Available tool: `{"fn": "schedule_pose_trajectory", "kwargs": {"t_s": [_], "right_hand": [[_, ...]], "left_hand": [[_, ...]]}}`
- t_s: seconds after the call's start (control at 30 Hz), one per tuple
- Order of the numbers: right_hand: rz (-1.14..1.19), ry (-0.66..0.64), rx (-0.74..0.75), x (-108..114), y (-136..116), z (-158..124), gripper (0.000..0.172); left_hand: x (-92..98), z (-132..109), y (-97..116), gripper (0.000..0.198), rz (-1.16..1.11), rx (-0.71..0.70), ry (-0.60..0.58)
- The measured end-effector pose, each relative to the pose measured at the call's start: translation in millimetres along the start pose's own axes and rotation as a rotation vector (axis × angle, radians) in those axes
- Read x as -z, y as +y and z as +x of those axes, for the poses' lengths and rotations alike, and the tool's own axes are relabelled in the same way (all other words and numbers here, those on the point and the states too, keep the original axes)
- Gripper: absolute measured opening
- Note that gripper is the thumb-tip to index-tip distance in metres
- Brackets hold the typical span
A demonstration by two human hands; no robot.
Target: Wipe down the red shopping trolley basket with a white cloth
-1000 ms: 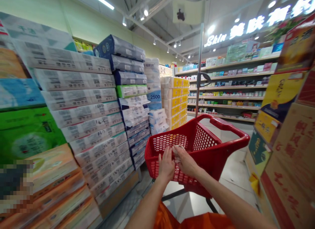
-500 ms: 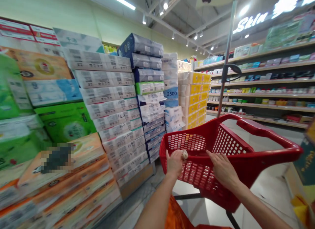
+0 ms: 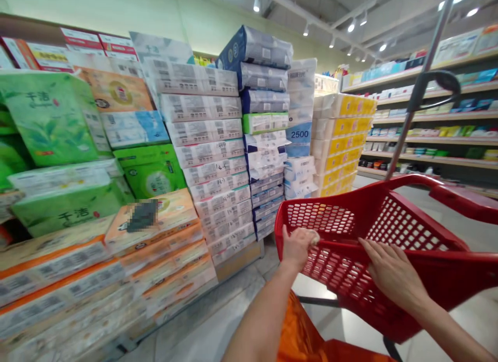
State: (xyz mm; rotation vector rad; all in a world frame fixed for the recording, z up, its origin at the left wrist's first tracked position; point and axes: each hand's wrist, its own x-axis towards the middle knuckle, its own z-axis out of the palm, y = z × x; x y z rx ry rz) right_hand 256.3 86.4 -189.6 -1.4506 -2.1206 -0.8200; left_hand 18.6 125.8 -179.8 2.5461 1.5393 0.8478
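Observation:
My left hand (image 3: pixel 296 248) is closed over the near rim of a red plastic shopping cart (image 3: pixel 338 279), close to its front corner. A small pale object (image 3: pixel 315 238) shows at its fingers; its kind is unclear. Farther along the same rim lies my right hand (image 3: pixel 397 276), palm down, its fingers stretched out against the red plastic. Their tips reach the top edge, and the palm side is hidden. Through the holed walls I see no goods in the visible part of the basket.
Stacked tissue packs (image 3: pixel 210 134) line the left side, with green packs (image 3: pixel 50 118) and orange-white packs (image 3: pixel 163 222) nearer. Yellow-white packs (image 3: pixel 346 144) stand beyond the cart. Shelves (image 3: pixel 447 113) run along the right. A metal pole (image 3: pixel 412 113) rises behind the cart. Tiled floor (image 3: pixel 237 310) shows below.
The view has swung left, so the stacks, cart and both hands appear farther right. More green packs show at the left. Both hands keep their places on the cart's rim.

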Motion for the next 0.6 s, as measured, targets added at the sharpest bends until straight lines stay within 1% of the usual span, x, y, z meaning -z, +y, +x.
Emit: {"fn": "schedule_pose_trajectory", "kwargs": {"t_s": [0.03, 0.07, 0.1, 0.13, 0.17, 0.27, 0.3, 0.33, 0.37, 0.4, 0.5, 0.53, 0.57, 0.6], "right_hand": [[0.008, 0.0, 0.001, -1, 0, -1, 0.044], [0.013, -0.006, -0.007, -1, -1, -1, 0.043], [0.015, -0.015, -0.021, -1, -3, 0, 0.043], [0.012, -0.025, -0.04, -1, -4, 0, 0.043], [0.007, -0.034, -0.056, 0, -6, 1, 0.042], [-0.013, -0.054, -0.063, 3, -7, 1, 0.042], [-0.016, -0.056, -0.055, 4, -6, 1, 0.042], [-0.017, -0.057, -0.048, 5, -4, 0, 0.042], [-0.014, -0.056, -0.046, 5, -1, -2, 0.042], [-0.007, -0.054, -0.05, 6, 1, -3, 0.042], [0.026, -0.05, -0.089, 5, 9, -5, 0.041], [0.036, -0.048, -0.105, 4, 11, -4, 0.04], [0.044, -0.047, -0.121, 3, 12, -4, 0.039], [0.049, -0.045, -0.133, 3, 13, -3, 0.038]], "left_hand": [[5.5, -5, -13, 0.029, 0.012, 0.093, 0.019], [8.0, -8, -21, 0.03, 0.023, 0.162, 0.033], [7.0, -9, -23, 0.032, 0.029, 0.199, 0.04], [2.8, -7, -19, 0.032, 0.028, 0.196, 0.038], [-3.6, -4, -11, 0.032, 0.021, 0.156, 0.03], [-21.3, 6, 20, 0.034, -0.014, -0.048, 0.003], [-22.8, 7, 24, 0.034, -0.015, -0.105, -0.009], [-21.4, 6, 22, 0.035, -0.007, -0.138, -0.022], [-17.3, 4, 14, 0.035, 0.01, -0.144, -0.036], [-11.3, 0, 1, 0.035, 0.036, -0.129, -0.051], [6.8, -13, -38, 0.035, 0.125, 0.084, -0.044], [9.5, -15, -44, 0.035, 0.139, 0.128, -0.04], [9.5, -16, -45, 0.035, 0.143, 0.143, -0.034], [7.3, -15, -41, 0.035, 0.134, 0.12, -0.03]]}}
